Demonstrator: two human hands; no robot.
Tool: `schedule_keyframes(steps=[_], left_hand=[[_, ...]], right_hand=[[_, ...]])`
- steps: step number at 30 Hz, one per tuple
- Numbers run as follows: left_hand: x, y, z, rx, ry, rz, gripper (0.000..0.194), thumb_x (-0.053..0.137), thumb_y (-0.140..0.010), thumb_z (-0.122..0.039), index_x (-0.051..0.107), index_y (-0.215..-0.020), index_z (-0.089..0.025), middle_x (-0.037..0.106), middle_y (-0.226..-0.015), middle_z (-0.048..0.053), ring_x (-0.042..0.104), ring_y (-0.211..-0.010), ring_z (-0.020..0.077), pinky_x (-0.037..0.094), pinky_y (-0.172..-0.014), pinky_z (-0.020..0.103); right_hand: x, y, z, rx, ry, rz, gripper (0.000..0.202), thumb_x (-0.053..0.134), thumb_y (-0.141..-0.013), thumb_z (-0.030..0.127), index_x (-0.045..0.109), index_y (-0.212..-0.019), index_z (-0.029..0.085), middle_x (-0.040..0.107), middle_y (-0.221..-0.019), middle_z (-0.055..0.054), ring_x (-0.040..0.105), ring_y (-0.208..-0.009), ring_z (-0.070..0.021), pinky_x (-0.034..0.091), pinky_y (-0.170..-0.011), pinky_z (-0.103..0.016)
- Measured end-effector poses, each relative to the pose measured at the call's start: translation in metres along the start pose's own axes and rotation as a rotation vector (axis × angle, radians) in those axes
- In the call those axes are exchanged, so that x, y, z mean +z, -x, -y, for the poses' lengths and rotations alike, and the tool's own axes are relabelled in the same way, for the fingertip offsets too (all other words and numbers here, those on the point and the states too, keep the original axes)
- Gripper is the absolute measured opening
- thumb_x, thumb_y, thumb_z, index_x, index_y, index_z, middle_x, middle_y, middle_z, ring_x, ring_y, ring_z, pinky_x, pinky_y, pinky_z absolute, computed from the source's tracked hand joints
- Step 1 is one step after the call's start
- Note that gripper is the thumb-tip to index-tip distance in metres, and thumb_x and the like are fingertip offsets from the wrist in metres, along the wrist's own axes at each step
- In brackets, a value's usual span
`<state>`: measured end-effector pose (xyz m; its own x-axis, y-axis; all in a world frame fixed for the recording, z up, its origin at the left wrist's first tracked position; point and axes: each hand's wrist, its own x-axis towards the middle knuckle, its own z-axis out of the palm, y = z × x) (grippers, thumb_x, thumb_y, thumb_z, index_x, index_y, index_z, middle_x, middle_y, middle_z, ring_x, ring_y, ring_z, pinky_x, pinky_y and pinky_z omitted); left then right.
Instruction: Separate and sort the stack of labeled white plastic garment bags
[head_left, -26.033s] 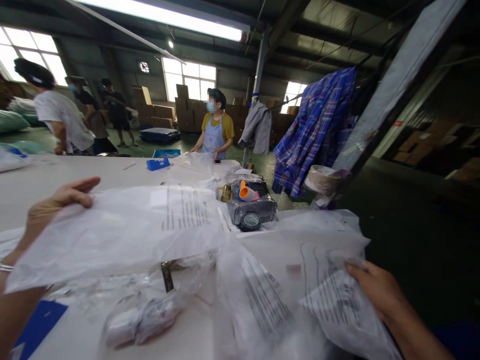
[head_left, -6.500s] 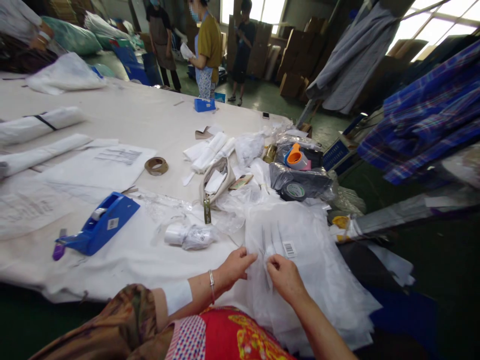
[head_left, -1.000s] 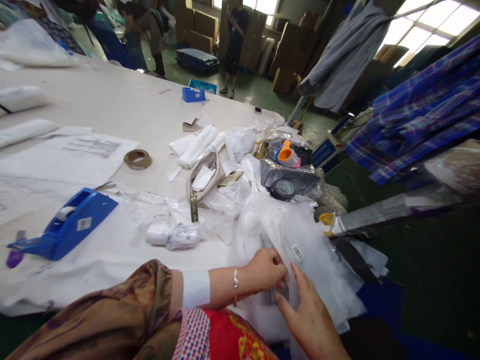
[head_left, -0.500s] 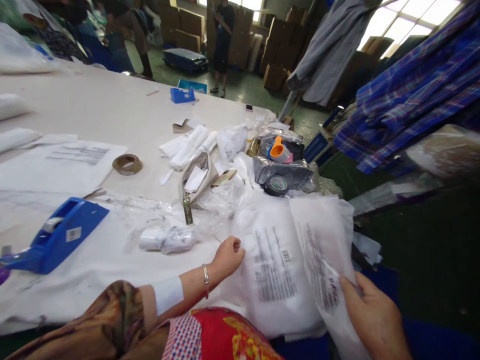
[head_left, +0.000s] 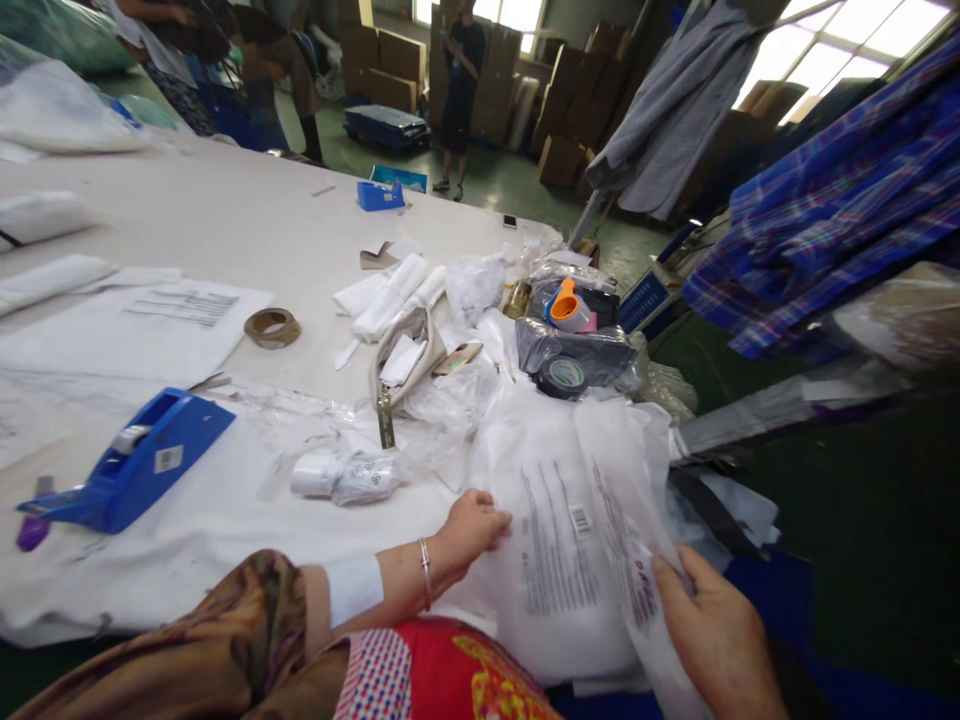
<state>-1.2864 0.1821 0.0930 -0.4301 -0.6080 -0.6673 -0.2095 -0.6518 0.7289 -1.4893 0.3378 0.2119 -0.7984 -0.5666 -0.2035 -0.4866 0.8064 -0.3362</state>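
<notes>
At a packing table's (head_left: pixel 247 215) near edge, a worker's right hand (head_left: pixel 716 640) pinches one printed plastic bag (head_left: pixel 637 560) peeled from the stack (head_left: pixel 551 560), which the curled left hand (head_left: pixel 469 530) pins; many bags apparently remain unsorted.

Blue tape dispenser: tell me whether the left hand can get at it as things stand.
Probably yes. The tape dispenser sits in the open on the table, to the left of the left hand, with only flat plastic and a small white roll between. The hand would have to leave the bag.
</notes>
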Motion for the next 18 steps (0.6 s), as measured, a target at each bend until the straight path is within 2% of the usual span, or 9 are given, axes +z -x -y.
schedule_keyframes(steps=[3,6,9,11,14,16,18], left_hand=[[0.016,0.012,-0.002,-0.022,-0.061,0.173,0.024,0.061,-0.073,-0.022,0.060,-0.094,-0.012,0.064,-0.076,0.002,0.062,-0.064,0.0139,0.045,-0.051,0.021],[0.039,0.020,-0.011,0.103,-0.209,0.236,0.022,0.060,-0.072,-0.023,0.066,-0.089,-0.011,0.067,-0.076,0.005,0.061,-0.065,0.0154,0.047,-0.054,0.023],[0.061,0.025,-0.026,0.264,-0.215,0.332,0.029,0.060,-0.070,-0.018,0.069,-0.097,-0.013,0.072,-0.091,0.007,0.064,-0.078,0.0171,0.051,-0.066,0.024],[0.070,0.027,-0.037,0.301,-0.242,0.394,0.037,0.061,-0.066,-0.015,0.069,-0.102,-0.013,0.072,-0.094,0.007,0.064,-0.079,0.0177,0.052,-0.066,0.024],[0.076,0.032,-0.051,0.219,-0.345,0.455,0.045,0.061,-0.062,-0.016,0.066,-0.106,-0.010,0.071,-0.086,0.008,0.062,-0.067,0.0171,0.048,-0.055,0.023],[0.075,0.034,-0.058,0.175,-0.295,0.549,0.057,0.062,-0.063,-0.016,0.060,-0.120,-0.008,0.071,-0.087,0.008,0.063,-0.067,0.0170,0.048,-0.056,0.024],[0.071,0.032,-0.064,0.186,-0.180,0.648,0.070,0.063,-0.066,-0.017,0.049,-0.134,-0.009,0.072,-0.094,0.008,0.067,-0.078,0.0177,0.052,-0.066,0.025]], right_hand=[[0.008,0.002,0.003,-0.046,0.020,0.014,0.054,0.041,-0.080,0.056,0.068,-0.109,0.019,0.074,-0.104,-0.012,0.067,-0.099,-0.0305,0.051,-0.083,-0.036],[0.019,0.006,0.010,-0.130,0.007,0.022,0.050,0.042,-0.081,0.054,0.069,-0.104,0.019,0.074,-0.104,-0.012,0.068,-0.098,-0.0294,0.053,-0.084,-0.035],[0.036,0.013,0.014,-0.229,-0.043,0.089,0.052,0.044,-0.082,0.053,0.066,-0.114,0.018,0.072,-0.112,-0.013,0.067,-0.104,-0.0284,0.054,-0.091,-0.036],[0.047,0.018,0.014,-0.340,-0.087,0.093,0.058,0.047,-0.082,0.051,0.059,-0.126,0.015,0.066,-0.125,-0.015,0.062,-0.116,-0.0279,0.051,-0.100,-0.039],[0.058,0.024,0.011,-0.444,-0.085,0.014,0.070,0.052,-0.081,0.051,0.047,-0.138,0.011,0.055,-0.140,-0.018,0.053,-0.129,-0.0288,0.046,-0.107,-0.043],[0.057,0.024,0.011,-0.401,-0.040,-0.010,0.071,0.050,-0.082,0.051,0.045,-0.139,0.010,0.055,-0.139,-0.019,0.054,-0.127,-0.0303,0.048,-0.103,-0.044],[0.050,0.019,0.011,-0.294,0.009,0.017,0.062,0.044,-0.083,0.049,0.053,-0.133,0.012,0.065,-0.126,-0.019,0.062,-0.115,-0.0318,0.053,-0.094,-0.043]])
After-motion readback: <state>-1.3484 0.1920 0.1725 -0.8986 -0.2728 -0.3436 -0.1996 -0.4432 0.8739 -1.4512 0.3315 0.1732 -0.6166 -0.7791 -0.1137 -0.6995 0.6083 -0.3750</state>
